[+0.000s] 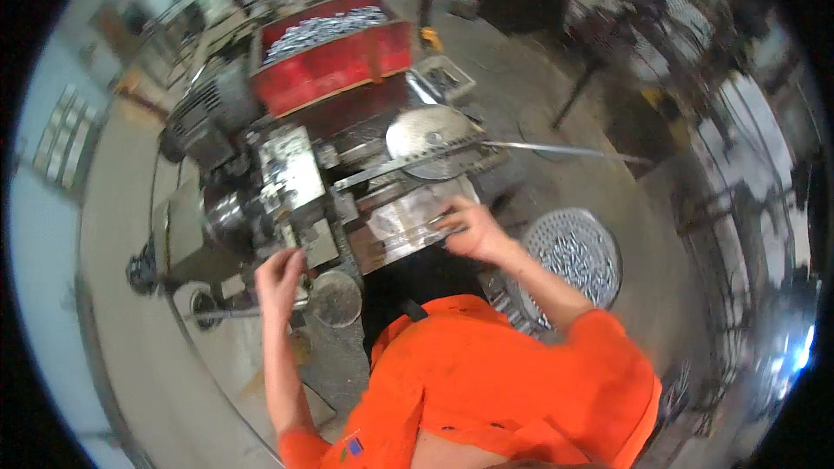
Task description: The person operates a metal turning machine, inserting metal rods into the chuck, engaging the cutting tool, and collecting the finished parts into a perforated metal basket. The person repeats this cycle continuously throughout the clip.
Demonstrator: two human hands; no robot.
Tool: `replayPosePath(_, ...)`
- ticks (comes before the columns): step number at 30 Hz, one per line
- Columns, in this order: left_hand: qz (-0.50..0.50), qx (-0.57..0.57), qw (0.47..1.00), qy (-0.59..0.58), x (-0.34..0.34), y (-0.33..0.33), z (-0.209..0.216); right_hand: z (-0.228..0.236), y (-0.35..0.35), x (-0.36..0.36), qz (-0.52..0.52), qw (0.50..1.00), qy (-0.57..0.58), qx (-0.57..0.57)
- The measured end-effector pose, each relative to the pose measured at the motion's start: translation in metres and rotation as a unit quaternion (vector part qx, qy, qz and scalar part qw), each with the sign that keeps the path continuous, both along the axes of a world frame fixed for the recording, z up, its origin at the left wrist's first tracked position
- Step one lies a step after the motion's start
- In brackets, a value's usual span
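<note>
We would do this hand work at the machine (294,169) best with a light fingertip hold, the wrists low and the left fingers kept off the moving parts. Our right hand (476,230) is at the right edge of the flat plate (404,219), thumb and fingertips close together; blur means we cannot tell whether that grip pinches a piece. Our left hand (278,282) is just left of the metal block (321,241), left of the plate's near left corner, fingers bunched; its grip we cannot tell either. Sleeves should, we judge, stay well clear of the lever rod (239,313).

We count two hands, one plate, one block, one lever rod; one round disc (417,128) past the plate's far edge, with one bar (369,175) across it; one round cup (336,300) off the near left corner; one red bin (326,78) farther back; one perforated basket (612,243) off the right edge. The metal parts (578,265) are too many to count.
</note>
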State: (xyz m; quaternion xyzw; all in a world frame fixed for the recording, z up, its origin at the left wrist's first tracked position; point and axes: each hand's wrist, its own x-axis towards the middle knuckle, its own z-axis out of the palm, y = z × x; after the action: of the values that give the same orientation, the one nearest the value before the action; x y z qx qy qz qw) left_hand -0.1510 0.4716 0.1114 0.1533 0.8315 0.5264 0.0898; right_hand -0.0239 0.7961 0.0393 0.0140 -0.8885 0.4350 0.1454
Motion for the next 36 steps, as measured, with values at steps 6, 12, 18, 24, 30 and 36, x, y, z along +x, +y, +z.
replayPosePath(6,-0.155,0.171,0.962,-0.143,0.015,0.033,-0.012,0.084,-0.111,-0.053,0.219,0.966,0.134,-0.031)
replayPosePath(12,-0.095,0.109,0.983,-0.114,0.019,0.002,-0.002,0.065,-0.133,-0.072,0.286,0.952,0.106,0.016)
replayPosePath(18,-0.055,0.110,0.989,-0.088,0.007,-0.011,0.004,0.076,-0.145,-0.099,0.352,0.922,0.122,0.105)
replayPosePath(24,-0.019,0.091,0.995,-0.048,-0.015,-0.045,0.002,0.097,-0.174,-0.146,0.363,0.906,0.126,0.178)
replayPosePath(30,0.243,0.015,0.966,0.084,0.005,-0.177,0.026,0.091,-0.207,-0.251,0.184,0.890,0.074,0.410)
replayPosePath(36,0.401,-0.371,0.836,0.044,0.103,-0.309,-0.002,0.069,-0.222,-0.286,0.161,0.922,0.007,0.352)
